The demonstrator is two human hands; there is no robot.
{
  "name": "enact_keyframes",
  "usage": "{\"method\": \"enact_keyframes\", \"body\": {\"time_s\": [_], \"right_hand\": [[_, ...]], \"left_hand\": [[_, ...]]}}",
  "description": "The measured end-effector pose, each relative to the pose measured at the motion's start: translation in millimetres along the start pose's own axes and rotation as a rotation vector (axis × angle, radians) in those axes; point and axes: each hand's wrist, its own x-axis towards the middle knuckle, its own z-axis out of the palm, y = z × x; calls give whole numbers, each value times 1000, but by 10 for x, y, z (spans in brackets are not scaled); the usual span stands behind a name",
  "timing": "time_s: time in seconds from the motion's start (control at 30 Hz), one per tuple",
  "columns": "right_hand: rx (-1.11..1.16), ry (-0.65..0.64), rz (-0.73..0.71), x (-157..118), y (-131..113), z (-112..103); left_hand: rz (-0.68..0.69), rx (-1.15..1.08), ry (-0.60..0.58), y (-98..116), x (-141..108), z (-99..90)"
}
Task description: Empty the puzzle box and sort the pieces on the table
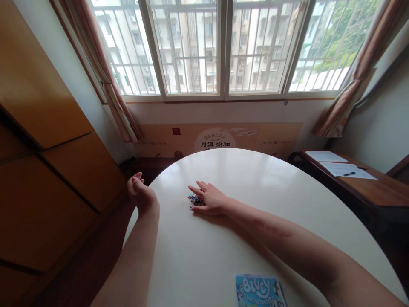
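On the white round table (pixel 182 260) lies a small heap of tiny multicoloured pieces (pixel 193 200), which look like jigsaw pieces. My right hand (pixel 209 198) rests palm down at the heap's right side, fingers stretched and spread, covering part of it. At the table's left edge is my left hand (pixel 142 192), wrist bent and fingers curled inward. Its palm side is hidden, so I cannot make out whether anything lies in it. Nearer to me, a blue booklet or packet (pixel 260 292) printed "Bluey" lies flat, cut off by the bottom of the view.
A brown wooden desk (pixel 383 185) with white papers (pixel 329 167) and a dark pen (pixel 349 173) stands at the right. Wooden cabinets (pixel 47 192) rise on the left. Beyond the table are a printed cardboard panel (pixel 159 138) and a barred window.
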Motion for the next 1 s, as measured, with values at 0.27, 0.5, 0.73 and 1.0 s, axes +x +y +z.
{"method": "enact_keyframes", "body": {"time_s": [0.27, 0.5, 0.73, 1.0], "right_hand": [[-5, 36, 20, 519, -174, 116], [22, 71, 27, 988, -317, 228], [143, 147, 49, 1275, -428, 254], [479, 313, 164, 700, 14, 23]], "left_hand": [[-49, -4, 48, -51, 28, 7], [-56, 28, 16, -23, -33, 23], [95, 137, -34, -146, -38, -3], [493, 247, -253, -14, -276, 7]]}}
